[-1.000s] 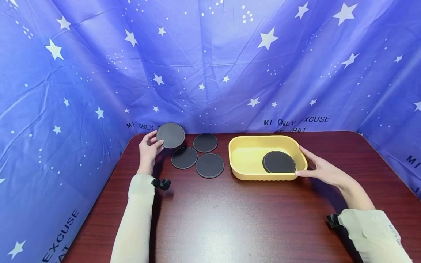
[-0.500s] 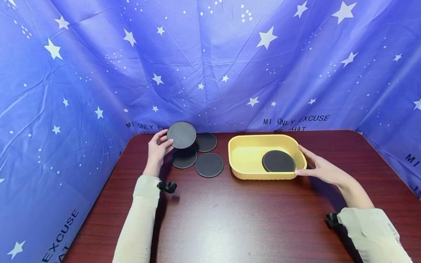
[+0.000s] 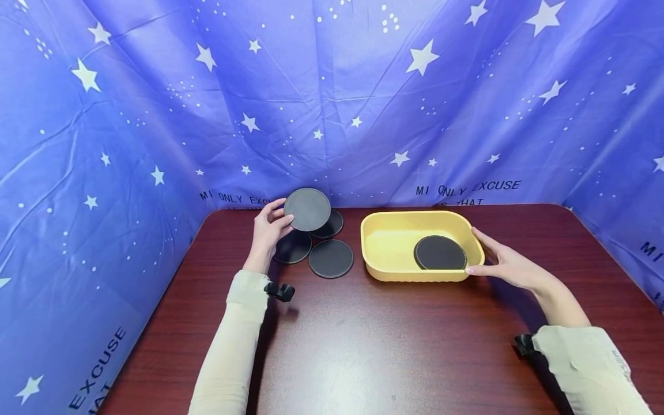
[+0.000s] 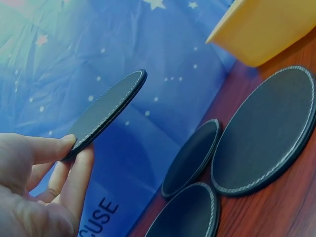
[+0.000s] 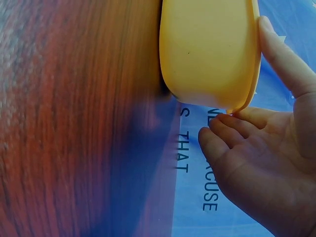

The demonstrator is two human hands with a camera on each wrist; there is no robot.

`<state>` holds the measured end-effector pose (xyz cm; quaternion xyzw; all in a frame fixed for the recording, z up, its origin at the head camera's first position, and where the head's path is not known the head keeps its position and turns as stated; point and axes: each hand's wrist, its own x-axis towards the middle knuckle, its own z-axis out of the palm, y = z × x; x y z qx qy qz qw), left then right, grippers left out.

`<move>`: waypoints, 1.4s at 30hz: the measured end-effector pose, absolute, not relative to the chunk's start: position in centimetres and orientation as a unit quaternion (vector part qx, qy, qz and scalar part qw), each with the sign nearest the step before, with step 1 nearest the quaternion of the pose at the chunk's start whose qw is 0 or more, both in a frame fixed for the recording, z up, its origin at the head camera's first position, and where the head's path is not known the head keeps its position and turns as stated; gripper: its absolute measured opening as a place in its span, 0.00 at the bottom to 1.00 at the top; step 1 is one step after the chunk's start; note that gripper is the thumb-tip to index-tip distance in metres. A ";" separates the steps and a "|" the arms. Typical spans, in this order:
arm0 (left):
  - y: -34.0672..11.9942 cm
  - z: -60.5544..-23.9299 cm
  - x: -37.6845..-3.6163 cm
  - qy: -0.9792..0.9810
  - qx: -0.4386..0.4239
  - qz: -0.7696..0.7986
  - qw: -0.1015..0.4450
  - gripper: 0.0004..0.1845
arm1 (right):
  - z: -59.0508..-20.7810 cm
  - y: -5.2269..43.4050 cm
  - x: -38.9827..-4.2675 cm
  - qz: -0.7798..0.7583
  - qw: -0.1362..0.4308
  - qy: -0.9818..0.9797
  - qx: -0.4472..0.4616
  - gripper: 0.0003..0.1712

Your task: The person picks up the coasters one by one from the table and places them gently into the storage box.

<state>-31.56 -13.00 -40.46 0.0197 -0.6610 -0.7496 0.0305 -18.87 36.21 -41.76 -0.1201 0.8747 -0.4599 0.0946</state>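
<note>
Dark wooden table [image 3: 394,346] before a starry blue backdrop [image 3: 155,115], left hand [image 3: 270,230] pinching a black round coaster [image 3: 307,209] by its edge (lifted above three others [image 3: 331,259]), right hand [image 3: 505,265] with straight fingers against the yellow tray [image 3: 394,271], another coaster [image 3: 440,252] inside.
</note>
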 end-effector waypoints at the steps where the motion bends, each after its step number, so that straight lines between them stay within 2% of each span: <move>1: -12.7 -40.5 -31.5 -0.661 0.018 -0.750 0.028 0.30 | -41.8 36.2 -18.9 -0.461 0.095 0.874 -0.121 0.57; 21: -6.2 -40.7 -30.5 -0.658 -0.027 -0.752 -0.035 0.29 | -42.0 36.3 -19.1 -0.472 0.099 0.868 -0.123 0.57; 42: 0.7 -40.6 -28.9 -0.693 -0.095 -0.698 -0.154 0.26 | -42.0 36.2 -18.5 -0.465 0.087 0.872 -0.124 0.57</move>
